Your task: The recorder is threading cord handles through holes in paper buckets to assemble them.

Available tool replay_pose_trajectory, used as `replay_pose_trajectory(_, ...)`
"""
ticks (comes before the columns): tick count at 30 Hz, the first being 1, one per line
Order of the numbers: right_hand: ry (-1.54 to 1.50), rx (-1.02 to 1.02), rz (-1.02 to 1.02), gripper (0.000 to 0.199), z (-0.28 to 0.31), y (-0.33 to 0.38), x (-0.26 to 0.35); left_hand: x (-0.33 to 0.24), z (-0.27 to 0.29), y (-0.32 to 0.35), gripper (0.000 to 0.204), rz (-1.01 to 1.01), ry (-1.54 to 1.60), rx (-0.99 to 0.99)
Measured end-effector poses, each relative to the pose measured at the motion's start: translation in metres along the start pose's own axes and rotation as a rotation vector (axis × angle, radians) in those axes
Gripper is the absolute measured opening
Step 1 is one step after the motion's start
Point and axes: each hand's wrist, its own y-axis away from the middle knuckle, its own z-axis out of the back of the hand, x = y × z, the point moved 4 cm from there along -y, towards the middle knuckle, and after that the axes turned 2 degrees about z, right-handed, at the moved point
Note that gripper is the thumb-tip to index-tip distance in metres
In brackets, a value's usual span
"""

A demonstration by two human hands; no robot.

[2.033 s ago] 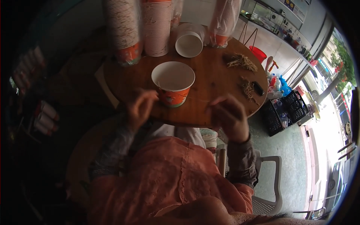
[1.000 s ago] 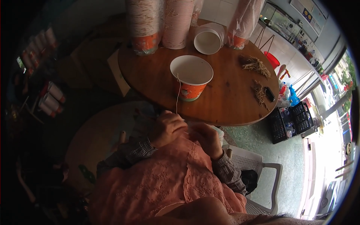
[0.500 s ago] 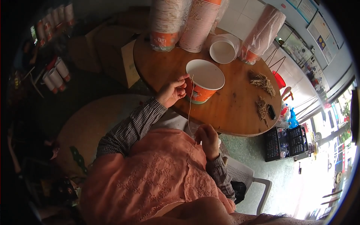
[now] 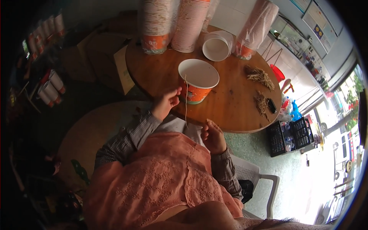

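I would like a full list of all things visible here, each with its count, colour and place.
round table: one, brown wood, centre.
paper bucket: one, white inside, orange outside, on the table near the hands.
string: one, pale, running from the bucket rim down toward the lap.
cup stacks: about three, white and orange, far table edge.
single cup: one, white, lying among the stacks.
string bundles: two, tan, right side of the table.
crates: two, black, floor at right.
plastic chair: one, white, beside the person.
left hand: pinching the string beside the bucket.
right hand: at the table edge, closed.

A matt paper bucket stands on the smooth wooden table, a thin string hanging.
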Motion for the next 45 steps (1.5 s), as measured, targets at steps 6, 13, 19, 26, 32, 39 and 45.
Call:
replay_pose_trajectory(6, 0.048, 0.336, 0.393, 0.013, -0.033, 0.011, 0.107, 0.040, -0.057, 0.053, 0.014, -0.838, -1.125, 0.484)
replay_pose_trajectory(13, 0.253, 0.311, 0.747, 0.013, -0.112, 0.004, 0.206, 0.038, -0.155, 0.028, 0.045, -1.327, -1.417, 0.456)
replay_pose_trajectory(19, 0.231, 0.306, 0.884, 0.011, -0.093, -0.013, 0.248, 0.010, -0.143, -0.022, 0.037, -1.144, -1.960, 0.106)
replay_pose_trajectory(26, 0.259, 0.056, 0.808, 0.018, -0.031, -0.019, 0.205, -0.075, -0.085, 0.021, 0.015, -1.080, -1.806, 0.371)
replay_pose_trajectory(32, 0.403, -0.070, 0.596, 0.016, -0.003, -0.055, 0.111, -0.116, -0.024, 0.009, 0.019, -1.065, -1.864, 0.303)
replay_pose_trajectory(39, 0.399, -0.004, 0.510, 0.015, -0.007, -0.078, 0.057, -0.079, -0.079, 0.019, 0.019, -1.031, -1.568, 0.139)
replay_pose_trajectory(45, 0.490, -0.059, 0.524, 0.016, -0.025, -0.085, 0.037, -0.046, -0.098, 0.006, 0.031, -0.984, -1.725, 0.125)
